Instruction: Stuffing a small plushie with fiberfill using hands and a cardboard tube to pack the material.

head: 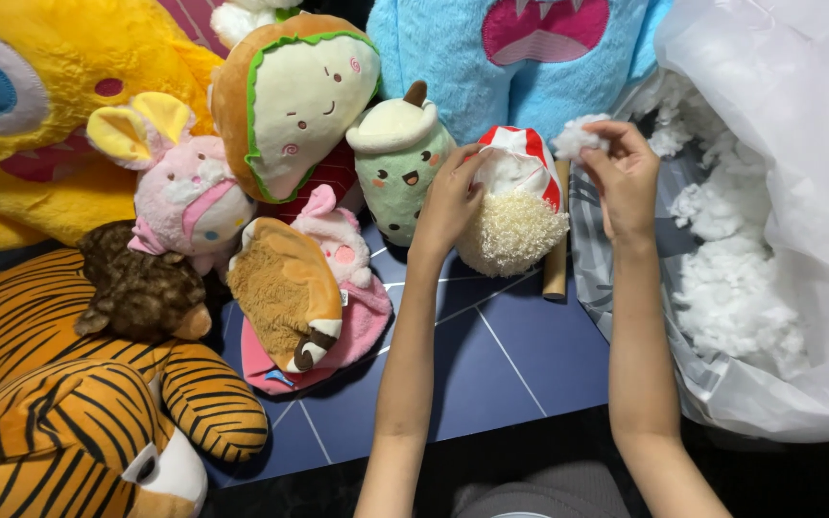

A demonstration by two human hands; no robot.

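My left hand [449, 200] grips the open edge of a small plush toy [515, 206] with a red-and-white striped top and a cream curly body; white stuffing shows in its opening. My right hand [623, 177] pinches a tuft of white stuffing [576, 137] just right of the toy's top. Both forearms reach up from the bottom of the view over a dark blue mat [501, 364].
A clear plastic bag [769, 58] of white stuffing [736, 288] lies at right. Plush toys crowd the left and back: tiger [69, 384], yellow monster [40, 86], pink bunny [189, 197], taco [290, 96], green drink cup [397, 163], blue monster [530, 48]. A cardboard tube [556, 269] lies beside the striped toy.
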